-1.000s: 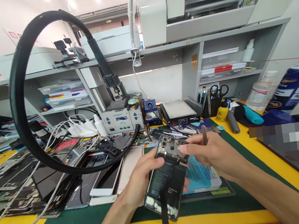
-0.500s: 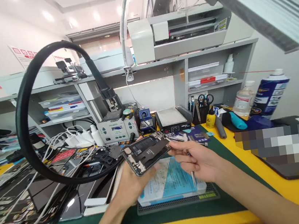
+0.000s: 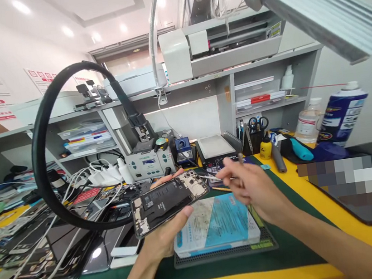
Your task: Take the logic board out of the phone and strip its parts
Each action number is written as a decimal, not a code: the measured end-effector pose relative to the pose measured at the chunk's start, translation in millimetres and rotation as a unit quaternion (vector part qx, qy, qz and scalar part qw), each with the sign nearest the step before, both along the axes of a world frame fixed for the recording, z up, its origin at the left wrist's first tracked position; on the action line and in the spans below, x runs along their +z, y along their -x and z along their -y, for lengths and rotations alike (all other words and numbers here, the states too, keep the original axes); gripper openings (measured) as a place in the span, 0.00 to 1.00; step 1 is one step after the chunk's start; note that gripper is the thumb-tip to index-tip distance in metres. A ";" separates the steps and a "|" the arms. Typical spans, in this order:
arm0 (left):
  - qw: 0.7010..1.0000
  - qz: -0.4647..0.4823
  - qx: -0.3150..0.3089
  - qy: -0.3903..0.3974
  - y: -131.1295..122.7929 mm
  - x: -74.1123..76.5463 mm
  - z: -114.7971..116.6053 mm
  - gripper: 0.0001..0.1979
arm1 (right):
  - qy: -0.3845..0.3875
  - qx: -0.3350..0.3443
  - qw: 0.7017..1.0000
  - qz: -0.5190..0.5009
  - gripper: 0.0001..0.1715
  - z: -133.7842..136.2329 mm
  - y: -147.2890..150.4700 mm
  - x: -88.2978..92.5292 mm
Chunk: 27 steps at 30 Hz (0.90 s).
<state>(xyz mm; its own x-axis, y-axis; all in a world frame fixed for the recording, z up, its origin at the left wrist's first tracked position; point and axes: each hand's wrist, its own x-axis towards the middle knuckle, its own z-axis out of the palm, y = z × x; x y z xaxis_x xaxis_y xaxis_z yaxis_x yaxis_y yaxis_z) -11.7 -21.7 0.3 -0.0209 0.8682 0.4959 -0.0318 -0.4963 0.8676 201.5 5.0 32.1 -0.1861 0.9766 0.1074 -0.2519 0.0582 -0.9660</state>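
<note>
My left hand [image 3: 170, 226] holds an opened smartphone [image 3: 171, 201] from below, its thumb along the near edge. The phone's back is off, so a black battery, a dark flex strip and metal parts around the cameras show. It is tilted, its camera end toward the right. Fingers of my right hand [image 3: 249, 188] are closed around slim metal tweezers [image 3: 209, 177], whose tips point left toward the phone's camera end. Whether the tips touch the phone I cannot tell. Beneath both hands lies a blue and white box [image 3: 218, 226] on a dark perforated pad [image 3: 228, 255].
A black hose [image 3: 42, 176] loops in front on the left, over stacked phones [image 3: 22, 252] and white cables. Behind stand a hot-air station [image 3: 150, 163] and a heating plate [image 3: 216, 147]. At right are a yellow bottle [image 3: 266, 148] and a spray can [image 3: 342, 114].
My right hand has let go of the phone's edge and turned the tweezers from hanging down to pointing left. The phone has shifted left and tipped its inside more toward me.
</note>
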 end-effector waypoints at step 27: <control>0.952 0.215 -0.189 0.111 25.0 1.9 4.8 0.37 | -0.127 -0.033 0.959 0.250 0.13 -2.9 -46.4 1.7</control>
